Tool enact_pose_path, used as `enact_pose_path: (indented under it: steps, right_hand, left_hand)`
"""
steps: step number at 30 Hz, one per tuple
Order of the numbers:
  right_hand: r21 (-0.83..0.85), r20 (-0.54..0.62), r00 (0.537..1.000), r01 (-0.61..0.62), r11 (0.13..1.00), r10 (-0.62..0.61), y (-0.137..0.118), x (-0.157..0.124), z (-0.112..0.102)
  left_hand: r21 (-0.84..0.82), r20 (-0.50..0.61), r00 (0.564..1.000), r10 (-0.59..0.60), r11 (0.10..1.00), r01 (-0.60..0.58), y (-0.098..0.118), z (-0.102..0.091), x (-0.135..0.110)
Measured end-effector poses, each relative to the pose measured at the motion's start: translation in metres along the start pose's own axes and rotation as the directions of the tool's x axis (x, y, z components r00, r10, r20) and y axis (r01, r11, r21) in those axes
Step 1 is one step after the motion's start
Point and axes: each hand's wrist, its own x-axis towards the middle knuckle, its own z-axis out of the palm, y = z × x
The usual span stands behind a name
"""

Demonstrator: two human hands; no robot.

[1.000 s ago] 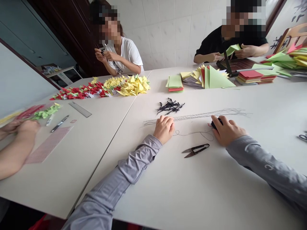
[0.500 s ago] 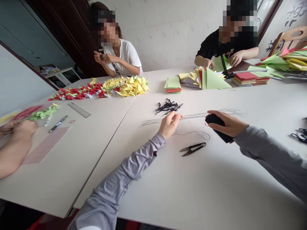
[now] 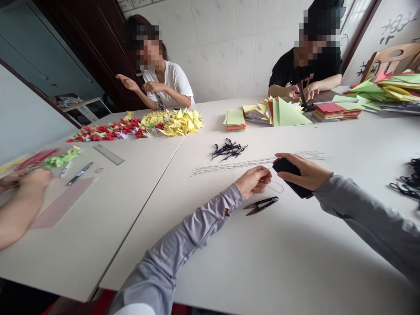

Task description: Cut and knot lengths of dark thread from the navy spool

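My left hand (image 3: pixel 255 181) is closed in a pinch on a thin dark thread (image 3: pixel 277 187), whose loose loop curls on the table beside it. Close by on the right, my right hand (image 3: pixel 310 172) grips a black spool-like block (image 3: pixel 292 176), its fingers wrapped over the top and side. Just below my left hand lies a pair of black thread snips (image 3: pixel 261 205). Behind both hands, a bundle of long cut threads (image 3: pixel 223 166) stretches sideways across the table. Farther back sits a small heap of knotted black cords (image 3: pixel 229 149).
Folded red and yellow paper pieces (image 3: pixel 180 122) line the back left. Stacks of coloured paper (image 3: pixel 236 119) stand at the back centre and right. More black cords (image 3: pixel 410 181) lie at the right edge. Three other people work around the table; a ruler (image 3: pixel 108 154) and pen (image 3: pixel 79 173) lie left.
My left hand has moved right, toward the black block, and now pinches the thread near it. My right hand shifts slightly left. The person in white has spread one hand outward.
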Motion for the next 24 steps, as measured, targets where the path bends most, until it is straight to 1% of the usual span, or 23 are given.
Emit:
enact_pose_path:
  steps: [2,4,6,7,8,10,11,13,15,16,18,20,22,24]
  right_hand:
    - [-0.031,0.006,1.0,0.002,1.0,-0.001,-0.001,-0.001,0.001]
    - [-0.038,0.012,1.0,-0.005,0.999,0.005,-0.005,-0.002,0.0]
    - [-0.006,0.044,0.999,0.004,1.0,-0.004,-0.01,-0.003,-0.004]
    - [0.018,0.062,0.998,0.013,1.0,-0.014,-0.012,-0.004,-0.006]
    - [0.044,0.084,0.996,0.026,0.999,-0.029,-0.014,-0.004,-0.009]
    - [0.08,0.103,0.993,0.049,0.996,-0.057,-0.016,-0.004,-0.012]
    - [0.084,0.087,0.994,0.055,0.995,-0.062,-0.016,-0.004,-0.012]
    - [0.063,0.035,0.997,0.059,0.996,-0.062,-0.012,-0.003,-0.01]
    - [0.001,-0.008,0.999,0.046,0.999,-0.046,-0.005,-0.001,-0.005]
    - [-0.037,-0.012,0.999,0.033,0.999,-0.033,-0.001,-0.001,-0.002]
    - [-0.111,-0.014,1.0,0.001,0.994,-0.003,0.005,0.0,0.005]
    - [-0.166,-0.009,1.0,-0.012,0.986,0.011,0.007,-0.001,0.01]
    - [-0.226,0.022,0.999,-0.034,0.973,0.04,0.005,-0.003,0.014]
    - [-0.315,0.075,0.989,-0.096,0.944,0.126,-0.001,-0.006,0.015]
  left_hand:
    - [0.032,-0.001,1.0,-0.006,0.999,0.006,0.0,0.002,-0.001]
    - [0.074,-0.078,0.996,0.048,0.996,-0.042,-0.001,0.003,-0.001]
    - [0.114,-0.168,0.979,0.117,0.989,-0.098,-0.004,0.002,0.001]
    - [0.124,-0.189,0.972,0.143,0.985,-0.12,-0.005,0.001,0.002]
    - [0.121,-0.187,0.969,0.159,0.983,-0.137,-0.006,0.0,0.002]
    - [0.077,-0.122,0.98,0.157,0.986,-0.149,-0.006,-0.001,0.004]
    - [0.046,-0.069,0.988,0.137,0.99,-0.134,-0.006,-0.002,0.004]
    - [0.001,0.048,0.997,0.059,0.998,-0.059,-0.005,-0.002,0.003]
    - [0.018,0.139,0.99,-0.013,1.0,0.01,-0.004,-0.002,0.001]
    - [0.047,0.167,0.986,-0.025,0.999,0.017,-0.004,-0.002,0.0]
    - [0.104,0.2,0.98,-0.002,0.994,-0.019,-0.003,-0.001,-0.003]
    - [0.107,0.227,0.973,0.036,0.992,-0.062,-0.004,-0.001,-0.006]
    - [0.042,0.257,0.964,0.066,0.996,-0.079,-0.003,0.0,-0.007]
    - [-0.068,0.28,0.953,0.117,0.992,-0.102,-0.002,0.001,-0.008]
